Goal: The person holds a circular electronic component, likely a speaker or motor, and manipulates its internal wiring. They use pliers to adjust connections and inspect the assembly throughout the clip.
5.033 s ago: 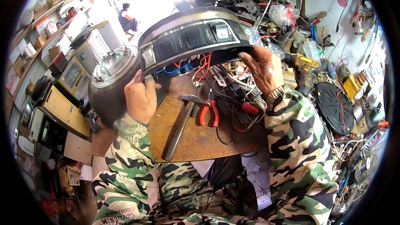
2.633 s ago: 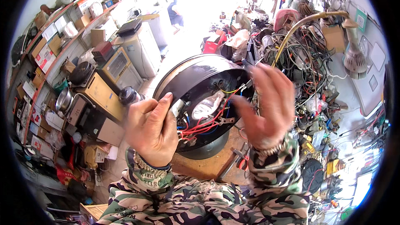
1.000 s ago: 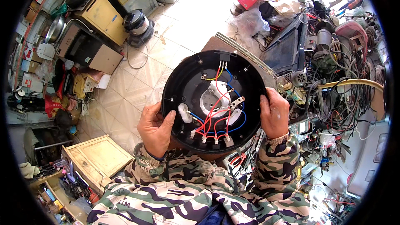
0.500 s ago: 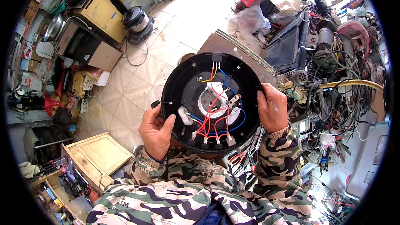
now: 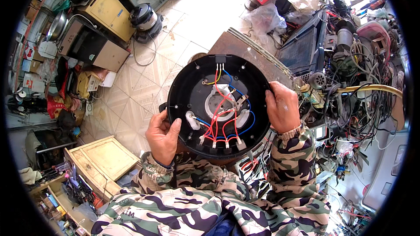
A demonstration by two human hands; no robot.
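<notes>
A round black appliance base (image 5: 181,89), its open inside facing up, is held before me between both hands. My left hand (image 5: 162,136) grips the rim at the lower left, thumb on top. On the right side, my right hand (image 5: 283,107) clasps the opposite rim, thumb over the edge. Red wires (image 5: 216,126) and a blue wire (image 5: 250,109) run inside from a black socket (image 5: 220,59) at the far edge to connectors at the near edge. A pale ring-shaped part (image 5: 211,107) sits in the middle. The fingers under the rim are hidden.
Beneath the base stands a brown-topped bench (image 5: 236,46). Tangled cables and parts (image 5: 350,74) heap up at the right. A wooden cabinet (image 5: 105,159) stands at the lower left, a rice-cooker-like appliance (image 5: 143,17) on the tiled floor. Pliers (image 5: 248,165) lie near my lap.
The base has shifted slightly left and turned a little between my hands, its socket now further left. My right hand has moved slightly left and up with the rim.
</notes>
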